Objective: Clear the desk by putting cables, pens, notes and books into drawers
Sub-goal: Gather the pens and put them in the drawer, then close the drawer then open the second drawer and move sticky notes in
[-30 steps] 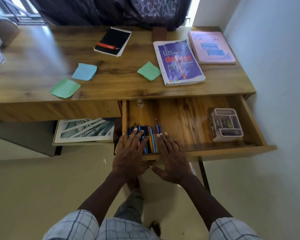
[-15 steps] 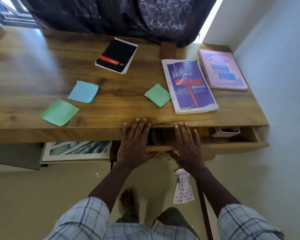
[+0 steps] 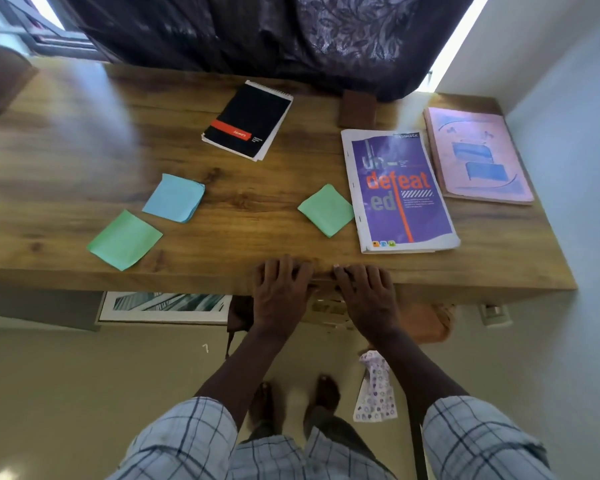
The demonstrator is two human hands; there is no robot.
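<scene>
My left hand [image 3: 280, 289] and my right hand [image 3: 367, 293] press side by side, fingers straight, against the front edge of the wooden desk [image 3: 84, 140], where the drawer front sits flush and closed. On the desktop lie a black notepad with a red band [image 3: 248, 120], a purple "undefeated" book [image 3: 398, 190], a pink book [image 3: 478, 155], a blue sticky note [image 3: 174, 197] and two green sticky notes [image 3: 124, 239] [image 3: 326, 209]. The drawer's contents are hidden.
A dark curtain [image 3: 257, 32] hangs behind the desk. The wall [image 3: 575, 202] bounds the right side. A small brown block [image 3: 357, 108] stands at the desk's back. Below the desk lean a framed picture [image 3: 167, 304] and an orange object [image 3: 426, 322]; a patterned cloth [image 3: 374, 393] hangs near my legs.
The open drawer with the pens and the organiser has slid in until closed, pushed by both hands. The view has tilted up over the desktop.
</scene>
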